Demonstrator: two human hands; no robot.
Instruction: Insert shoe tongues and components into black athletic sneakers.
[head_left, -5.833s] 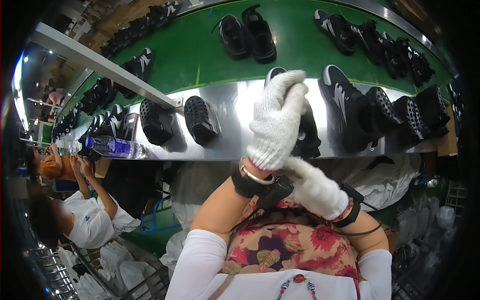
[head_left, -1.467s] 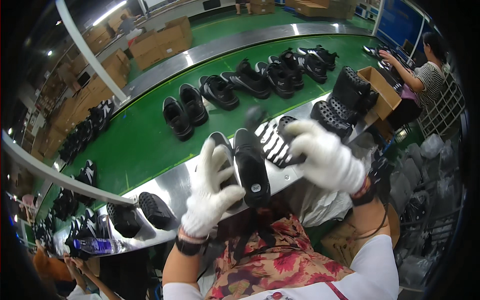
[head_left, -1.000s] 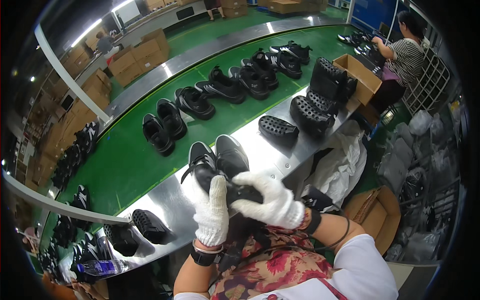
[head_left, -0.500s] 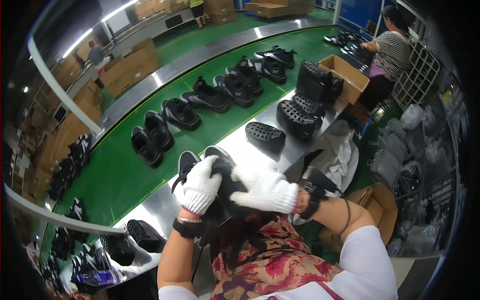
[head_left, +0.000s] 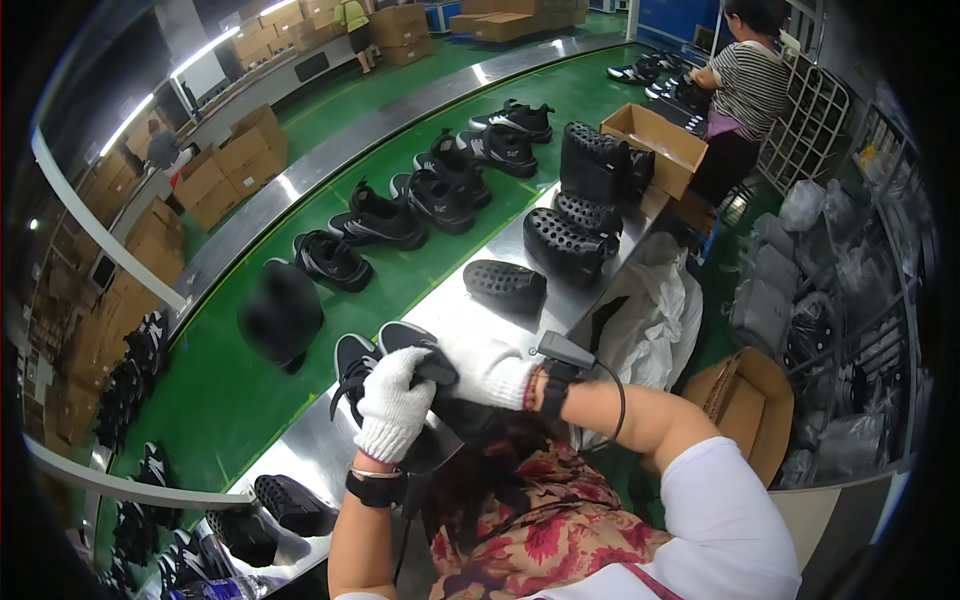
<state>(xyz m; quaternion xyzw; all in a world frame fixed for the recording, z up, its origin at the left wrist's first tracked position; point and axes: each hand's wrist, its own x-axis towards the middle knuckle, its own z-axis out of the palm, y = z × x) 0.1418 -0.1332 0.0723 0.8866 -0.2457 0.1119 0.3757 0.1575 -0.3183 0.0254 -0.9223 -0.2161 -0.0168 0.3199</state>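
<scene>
Shoes sit in both your gloved hands at the near edge of the shiny steel bench (head_left: 470, 315): a pair of black low-top sneakers with dark soles (head_left: 400, 355), toes pointing to about eleven o'clock. Your left hand in a white knit glove (head_left: 393, 408) is curled over the heel and collar of the nearer sneaker, fingers wrapped shut on it. Your right hand in a white knit glove (head_left: 487, 368) lies across from three o'clock, fingers closed on the same shoe's side; how far the fingertips tuck under I cannot tell.

Mind the edge. The pair hangs partly over the bench lip toward your lap, so a loosened grip could, I judge, let one shoe tip off to six o'clock. The black cable from your wrist-worn scanner (head_left: 560, 352) loops near the heel and might snag.

At one o'clock lies a single black perforated clog (head_left: 505, 285), apart from your hands; further along, stacked black clogs (head_left: 575, 235). At ten o'clock runs the green conveyor belt (head_left: 230, 400) carrying more black sneakers.
</scene>
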